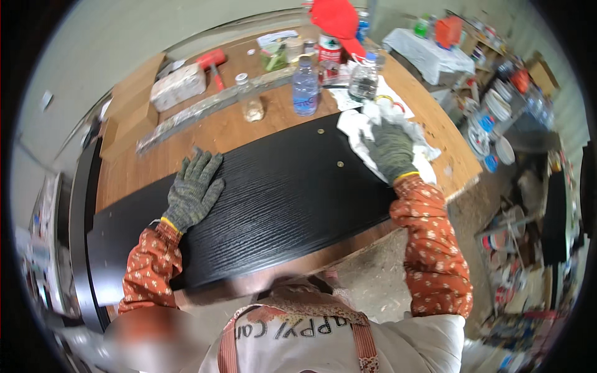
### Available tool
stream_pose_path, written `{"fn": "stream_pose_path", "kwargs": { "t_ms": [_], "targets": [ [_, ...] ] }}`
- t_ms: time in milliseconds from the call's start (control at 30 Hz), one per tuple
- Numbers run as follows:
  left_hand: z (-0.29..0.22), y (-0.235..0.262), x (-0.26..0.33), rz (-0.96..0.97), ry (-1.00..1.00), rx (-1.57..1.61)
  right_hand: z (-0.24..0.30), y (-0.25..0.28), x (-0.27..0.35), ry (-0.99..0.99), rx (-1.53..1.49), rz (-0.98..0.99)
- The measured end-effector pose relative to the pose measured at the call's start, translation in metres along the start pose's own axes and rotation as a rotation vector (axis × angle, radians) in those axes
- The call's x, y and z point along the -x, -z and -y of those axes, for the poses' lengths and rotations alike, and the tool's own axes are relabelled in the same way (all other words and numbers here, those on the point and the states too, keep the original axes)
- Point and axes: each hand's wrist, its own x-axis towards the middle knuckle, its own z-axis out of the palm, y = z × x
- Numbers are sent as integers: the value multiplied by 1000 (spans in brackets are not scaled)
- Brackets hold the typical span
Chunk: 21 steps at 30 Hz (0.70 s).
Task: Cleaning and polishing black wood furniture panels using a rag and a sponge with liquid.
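Observation:
A long black wood-grain panel (273,186) lies across the wooden table in front of me. My left hand (193,191), in a grey-green knit glove, rests flat near the panel's far edge, fingers stretched out, holding nothing. At the panel's right end my right hand (390,148), gloved the same way, grips a crumpled white cloth (354,132). Part of the cloth spreads past the panel onto the table; the right fingertips are partly hidden in its folds. Two small round metal-looking spots (340,164) show on the panel near the right hand.
Beyond the panel stand a blue-capped plastic bottle (305,88), a glass bottle (250,99) and a clear jar (364,79). A long worn strip (211,109), a whitish block (178,87) and a red-headed hammer (212,60) lie farther back. A red cap (336,23) sits on a can.

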Motion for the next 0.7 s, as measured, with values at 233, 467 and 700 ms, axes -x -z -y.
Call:
{"fn": "stream_pose_path", "kwargs": {
  "t_ms": [233,467,700],
  "targets": [
    [-58,-21,-16,44,118,-177,121,9,0,634,-523,-86],
    [-142,8,72,-26,175,39,7,-45,-68,294,-262,-47],
    [-108,7,179,-153,490,-131,104,-21,-75,782,-402,-51]
  ]
}}
